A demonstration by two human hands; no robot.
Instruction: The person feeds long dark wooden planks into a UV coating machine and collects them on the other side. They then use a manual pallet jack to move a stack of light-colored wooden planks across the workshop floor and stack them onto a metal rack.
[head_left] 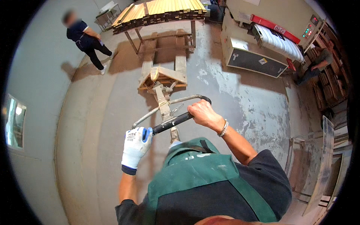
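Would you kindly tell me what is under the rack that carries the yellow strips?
Under the rack, the two forks of the pallet jack run over the floor; whatever lies farther back is covered by the strips.

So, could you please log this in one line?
left hand: gloved, on handle | right hand: bare, on handle | forks: under rack | boards: on rack

Gaps inside the handle (174, 123), central shaft (164, 108) between

White glove (135, 153) with navy cuff (129, 170), black handle grip (173, 123), green apron (195, 173), charcoal shirt (268, 176), yellow boards (168, 6), pale-blotched grey floor (228, 103).
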